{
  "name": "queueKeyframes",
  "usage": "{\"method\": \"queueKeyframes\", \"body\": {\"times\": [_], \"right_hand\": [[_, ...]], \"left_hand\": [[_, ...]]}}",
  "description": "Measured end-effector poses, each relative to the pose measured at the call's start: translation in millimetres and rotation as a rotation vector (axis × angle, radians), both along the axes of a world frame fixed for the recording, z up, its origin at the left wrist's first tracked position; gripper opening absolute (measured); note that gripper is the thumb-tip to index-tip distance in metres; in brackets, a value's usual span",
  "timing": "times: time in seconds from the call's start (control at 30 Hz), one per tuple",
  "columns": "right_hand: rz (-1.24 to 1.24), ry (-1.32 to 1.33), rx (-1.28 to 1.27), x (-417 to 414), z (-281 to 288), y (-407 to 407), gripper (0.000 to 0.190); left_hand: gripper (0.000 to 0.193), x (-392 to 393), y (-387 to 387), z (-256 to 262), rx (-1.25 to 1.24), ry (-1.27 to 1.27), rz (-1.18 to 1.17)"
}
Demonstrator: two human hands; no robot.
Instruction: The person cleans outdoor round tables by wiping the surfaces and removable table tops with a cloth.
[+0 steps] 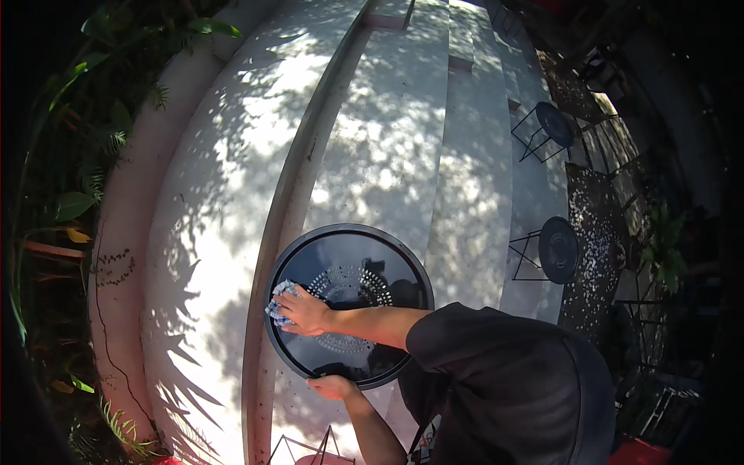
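Observation:
A round, glossy black tabletop [343, 285] with a raised rim and rings of small perforations lies before me, tilt unclear. My right hand [303, 311] reaches across it, fingers spread over a crumpled blue-and-white checked cloth [283, 296], pressing it against the left part of the surface by the rim. At the lower edge, my left hand [332, 386] holds the rim, its fingers partly hidden. Reflections show in the shiny surface. Whatever supports the tabletop is hidden beneath it.
Broad pale steps [395, 145] and a narrow ledge [290, 168] run beside the tabletop. A black wire frame [325, 450] stands at the bottom. Two round black tables [558, 250] with thin legs stand at right. Plants [75, 203] line the left wall [122, 232].

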State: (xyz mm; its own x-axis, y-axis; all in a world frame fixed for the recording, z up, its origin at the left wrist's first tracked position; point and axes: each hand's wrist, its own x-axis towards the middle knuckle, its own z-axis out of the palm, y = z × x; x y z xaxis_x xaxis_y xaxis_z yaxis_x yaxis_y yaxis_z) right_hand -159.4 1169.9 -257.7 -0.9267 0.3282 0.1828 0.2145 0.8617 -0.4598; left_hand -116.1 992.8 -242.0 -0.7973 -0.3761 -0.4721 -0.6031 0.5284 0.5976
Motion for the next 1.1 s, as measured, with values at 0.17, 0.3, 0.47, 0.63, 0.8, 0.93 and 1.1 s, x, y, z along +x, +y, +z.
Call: {"method": "queueKeyframes", "body": {"times": [0.17, 0.3, 0.47, 0.63, 0.8, 0.93, 1.1], "right_hand": [[0.400, 0.088, -0.071, 36, -17, -90, 0.055], [0.685, -0.032, -0.245, 138, -11, -93, 0.055], [0.462, -0.100, -0.184, 250, -5, -25, 0.053], [-0.107, -0.083, -0.017, 256, 14, 55, 0.054], [-0.263, -0.133, 0.088, 236, 34, 38, 0.065], [-0.148, -0.215, 0.022, 239, 26, -26, 0.068], [0.102, -0.117, -0.071, 204, 4, -120, 0.060]], "left_hand": [[0.090, -17, -56, -27, 1.212, -0.167, 0.222], [0.089, -22, -84, -45, 0.939, -0.308, 0.060], [0.078, -14, -32, -7, 1.037, -0.310, 0.093], [0.077, -15, -28, -1, 1.066, -0.293, 0.029], [0.077, -10, -26, -18, 0.986, -0.176, 0.037], [0.078, -11, -21, -20, 0.939, -0.216, 0.028], [0.076, -4, -16, -3, 0.992, -0.253, 0.054]]}}
